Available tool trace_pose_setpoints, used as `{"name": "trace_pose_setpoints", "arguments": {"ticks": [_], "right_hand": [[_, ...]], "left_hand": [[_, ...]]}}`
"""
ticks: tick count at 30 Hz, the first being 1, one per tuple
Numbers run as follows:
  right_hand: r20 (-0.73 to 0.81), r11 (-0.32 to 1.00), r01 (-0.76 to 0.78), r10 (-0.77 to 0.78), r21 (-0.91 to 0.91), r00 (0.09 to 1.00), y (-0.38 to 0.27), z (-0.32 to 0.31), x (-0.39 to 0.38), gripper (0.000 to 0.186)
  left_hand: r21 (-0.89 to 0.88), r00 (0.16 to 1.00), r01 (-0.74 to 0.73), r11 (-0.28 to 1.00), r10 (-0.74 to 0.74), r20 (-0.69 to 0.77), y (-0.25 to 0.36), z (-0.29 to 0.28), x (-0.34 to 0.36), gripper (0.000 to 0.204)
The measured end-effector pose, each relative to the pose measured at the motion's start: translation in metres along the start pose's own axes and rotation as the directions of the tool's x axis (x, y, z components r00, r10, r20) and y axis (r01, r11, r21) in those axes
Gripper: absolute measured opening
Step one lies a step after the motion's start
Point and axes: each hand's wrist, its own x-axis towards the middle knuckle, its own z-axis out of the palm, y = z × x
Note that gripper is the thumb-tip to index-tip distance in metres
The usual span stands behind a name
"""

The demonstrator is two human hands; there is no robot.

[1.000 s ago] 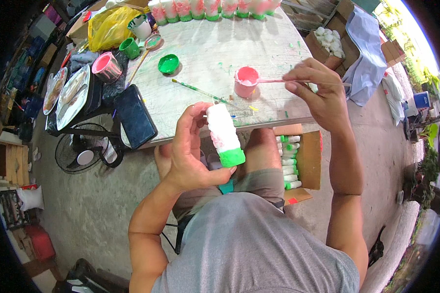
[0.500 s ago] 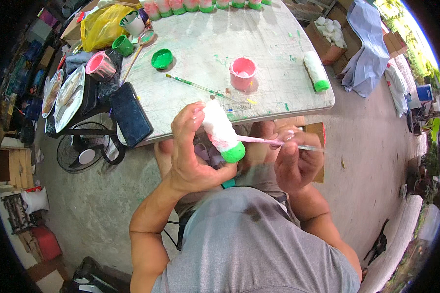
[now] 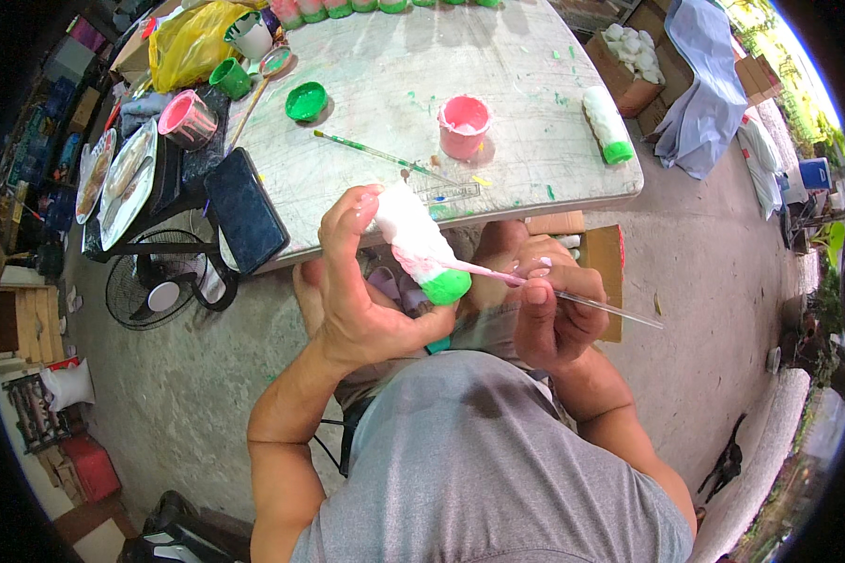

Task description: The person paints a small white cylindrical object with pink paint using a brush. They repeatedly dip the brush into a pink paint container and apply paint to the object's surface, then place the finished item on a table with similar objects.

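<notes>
Between its fingertips and thumb, my left hand holds a bumpy white cylinder at a tilt, its lower end green and a pink patch just above the green. My right hand pinches a thin paintbrush with a clear handle. Its pink-coated tip touches the cylinder near the border of the green. A pink paint pot stands on the table beyond my hands. Left of the pot lies a second paintbrush with green on its handle, near a small dish of green paint.
The white table holds another green-ended cylinder at the right and a row of pink-and-green pieces at the far edge. At the left are a phone, a pink-stained cup, plates and a floor fan.
The brush's handle end has swung downward to the right, and its tip has moved slightly left along the cylinder. My right hand has shifted a little left; the left keeps its hold.
</notes>
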Motion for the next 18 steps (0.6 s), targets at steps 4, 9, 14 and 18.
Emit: {"name": "trace_pose_setpoints", "arguments": {"ticks": [4, 9, 14, 18], "right_hand": [[-0.06, 0.999, 0.029, -0.027, 0.034, 0.998, 0.0011, 0.0025, 0.0021, 0.013], [-0.035, 1.0, 0.031, -0.031, -0.002, 0.999, 0.0022, 0.0016, 0.0038, 0.012], [-0.061, 0.995, -0.011, 0.017, 0.095, 0.998, 0.0008, -0.0004, -0.0004, 0.008], [-0.059, 0.975, -0.169, 0.178, 0.143, 0.982, -0.0045, 0.0027, -0.0003, 0.013]], "left_hand": [[0.022, 0.999, 0.039, 0.999, -0.038, -0.005, 0.0079, -0.0011, 0.0046, 0.114], [-0.007, 0.999, 0.039, 0.999, -0.039, 0.004, 0.009, -0.0025, 0.0064, 0.115], [0.017, 0.999, 0.031, 0.999, -0.031, 0.013, 0.0082, -0.0044, 0.0053, 0.113], [0.123, 0.998, -0.062, 0.99, 0.057, 0.041, 0.0077, -0.0028, 0.0024, 0.117]]}}
